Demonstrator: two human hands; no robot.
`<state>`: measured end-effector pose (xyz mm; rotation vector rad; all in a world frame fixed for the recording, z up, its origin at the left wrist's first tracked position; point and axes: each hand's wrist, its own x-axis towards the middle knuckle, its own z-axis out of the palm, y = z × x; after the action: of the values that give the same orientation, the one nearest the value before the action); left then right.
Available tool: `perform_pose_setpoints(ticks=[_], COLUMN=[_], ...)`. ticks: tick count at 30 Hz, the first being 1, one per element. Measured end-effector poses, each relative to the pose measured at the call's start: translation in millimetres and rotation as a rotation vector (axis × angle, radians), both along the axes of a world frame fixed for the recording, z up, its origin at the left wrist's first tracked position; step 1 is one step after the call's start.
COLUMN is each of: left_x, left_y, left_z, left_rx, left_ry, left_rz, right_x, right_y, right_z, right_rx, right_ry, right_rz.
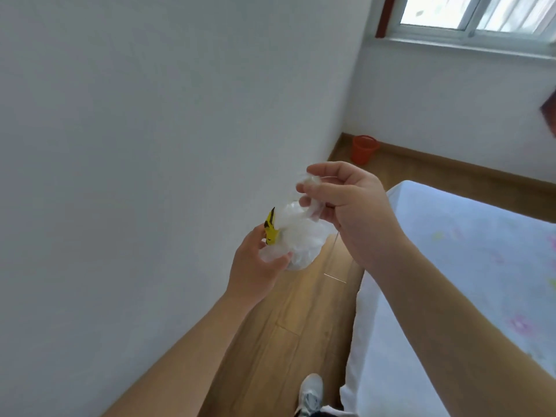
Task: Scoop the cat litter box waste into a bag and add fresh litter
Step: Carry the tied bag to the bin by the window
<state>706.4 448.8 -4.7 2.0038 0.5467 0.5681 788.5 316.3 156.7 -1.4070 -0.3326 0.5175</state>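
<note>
Wood floor (301,311) | white wall (150,145) | bed (451,266) | orange bin (363,149) | left hand (255,266), right hand (355,212): fingers (328,170) clamped on bag (301,242)

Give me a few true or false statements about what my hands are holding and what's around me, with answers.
1. The left hand grips a crumpled plastic bag bundle. True.
2. The right hand is empty. False: it pinches the plastic's upper end.
3. A yellow label sits on the bundle. True.
4. The orange bin stands on the bed. False: it stands on the floor in the corner.
</note>
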Motion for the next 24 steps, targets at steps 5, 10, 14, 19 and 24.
perform_pose_setpoints(ticks=[5,10,14,19,24], left_x=[101,199,272,373,490], left_y=[18,40,62,96,123], left_z=[-5,-1,5,-2,-14], left_rx=[-0.008,-0.001,-0.003,-0.018,-0.024], left_ry=[0.012,0.034,0.032,0.016,-0.004], left_rz=[-0.063,-0.084,-0.101,-0.131,-0.225], right_x=[92,188,260,357,455], right_y=[13,32,55,90,111], right_z=[-10,-8,-1,-6,-19], right_rx=[0.013,-0.003,-0.012,-0.024,0.007], right_ry=[-0.022,-0.022,-0.032,-0.055,-0.051], right_rz=[-0.064,-0.087,-0.098,-0.141,-0.245])
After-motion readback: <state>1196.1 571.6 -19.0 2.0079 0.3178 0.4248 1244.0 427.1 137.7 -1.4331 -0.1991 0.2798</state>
